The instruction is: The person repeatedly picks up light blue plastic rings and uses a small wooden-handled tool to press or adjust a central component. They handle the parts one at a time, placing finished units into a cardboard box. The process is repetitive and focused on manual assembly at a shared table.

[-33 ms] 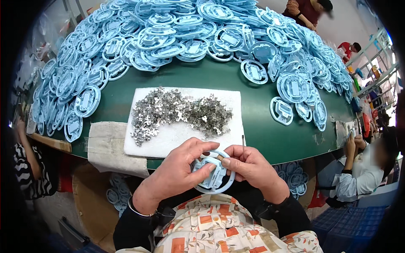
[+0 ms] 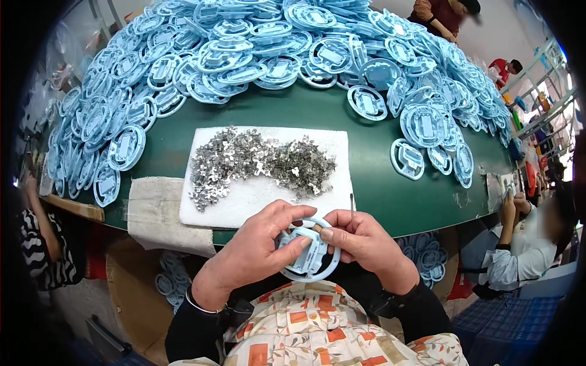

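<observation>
Close in front of me, above my lap, I hold a light-blue round plastic part, a ring with a raised shape across its middle. My left hand grips its left side, the thumb laid on the raised middle. At the upper right of the ring, my right hand pinches the rim with its thumb. A thin metal rod stands up from between my right fingers. By the right thumb tip is a small tan patch that I cannot make out. Beyond my hands, many small metal clips lie heaped on a white foam board.
A large pile of similar blue parts covers the far side of the green table. A pale cloth hangs at its near edge. More blue parts lie below the table. Co-workers sit at both sides.
</observation>
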Demonstrator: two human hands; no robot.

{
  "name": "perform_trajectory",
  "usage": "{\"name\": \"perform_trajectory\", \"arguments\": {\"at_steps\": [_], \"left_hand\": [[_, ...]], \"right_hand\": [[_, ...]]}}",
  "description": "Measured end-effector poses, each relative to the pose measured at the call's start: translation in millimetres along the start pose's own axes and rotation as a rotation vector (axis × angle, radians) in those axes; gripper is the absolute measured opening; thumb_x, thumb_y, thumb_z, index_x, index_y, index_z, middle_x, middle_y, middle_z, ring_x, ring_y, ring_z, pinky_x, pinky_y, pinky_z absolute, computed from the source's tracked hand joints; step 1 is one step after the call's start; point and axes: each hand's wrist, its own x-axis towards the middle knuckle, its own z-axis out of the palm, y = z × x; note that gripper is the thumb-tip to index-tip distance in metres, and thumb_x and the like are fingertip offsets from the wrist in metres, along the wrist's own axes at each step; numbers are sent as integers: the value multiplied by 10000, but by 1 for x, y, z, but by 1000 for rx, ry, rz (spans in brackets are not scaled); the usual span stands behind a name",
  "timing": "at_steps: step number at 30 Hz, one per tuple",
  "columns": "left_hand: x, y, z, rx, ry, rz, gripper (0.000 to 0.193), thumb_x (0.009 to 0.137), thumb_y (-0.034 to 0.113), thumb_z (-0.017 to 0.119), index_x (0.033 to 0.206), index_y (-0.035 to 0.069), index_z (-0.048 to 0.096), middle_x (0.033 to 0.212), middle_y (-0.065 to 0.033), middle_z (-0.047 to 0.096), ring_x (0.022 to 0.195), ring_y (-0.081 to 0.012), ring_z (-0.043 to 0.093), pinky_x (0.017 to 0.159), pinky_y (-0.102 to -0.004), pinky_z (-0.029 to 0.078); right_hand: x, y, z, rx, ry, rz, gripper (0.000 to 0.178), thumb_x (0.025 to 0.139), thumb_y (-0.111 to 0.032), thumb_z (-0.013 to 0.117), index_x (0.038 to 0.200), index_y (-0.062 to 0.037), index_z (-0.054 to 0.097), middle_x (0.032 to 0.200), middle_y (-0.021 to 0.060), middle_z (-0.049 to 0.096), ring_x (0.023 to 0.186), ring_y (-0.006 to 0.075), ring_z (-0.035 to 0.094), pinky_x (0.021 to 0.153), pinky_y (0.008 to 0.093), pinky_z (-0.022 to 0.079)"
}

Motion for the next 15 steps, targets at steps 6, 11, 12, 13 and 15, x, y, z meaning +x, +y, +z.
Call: {"name": "perform_trajectory", "arguments": {"at_steps": [6, 11, 12, 13, 15], "left_hand": [[-12, -31, 24, -917, 131, -129, 481, 1045, 203, 539, 1447, -19, 396, 1247, -100, 605, 1127, -167, 610, 931, -316, 521], [-10, -40, 22, -1579, -1, -144, 505, 1068, 262, 470, 1464, -36, 369, 1131, -105, 580, 821, -130, 526, 639, -270, 489], [-11, -38, 21, -1627, -3, -165, 517, 1069, 274, 460, 1468, -38, 358, 1101, -102, 566, 767, -125, 483, 595, -266, 461], [-11, -37, 22, -1651, 1, -172, 506, 1068, 268, 450, 1464, -36, 366, 1094, -101, 559, 760, -124, 474, 591, -263, 457], [-13, -36, 22, -1699, 8, -185, 487, 1067, 255, 430, 1456, -33, 381, 1079, -99, 543, 746, -120, 458, 585, -257, 448]], "right_hand": [[2, -2, 11, 308, -54, -108, 361, 1066, -307, 532, 1209, 11, 625, 777, 2, 607, 560, 46, 465, 495, 188, 367], [10, 8, 19, -152, 158, -455, 219, 1012, -120, 624, 1188, 9, 637, 906, 21, 660, 699, 29, 565, 604, 185, 462], [11, 9, 21, -247, 186, -520, 219, 1003, -103, 635, 1186, 17, 636, 960, 44, 691, 731, 31, 597, 635, 184, 488], [12, 8, 23, -257, 206, -540, 183, 969, -44, 663, 1136, 30, 656, 987, 45, 698, 830, 40, 634, 703, 198, 525], [16, 6, 27, -355, 231, -695, 164, 949, -40, 679, 1105, 10, 673, 903, 38, 682, 730, 52, 602, 628, 213, 494]]}}
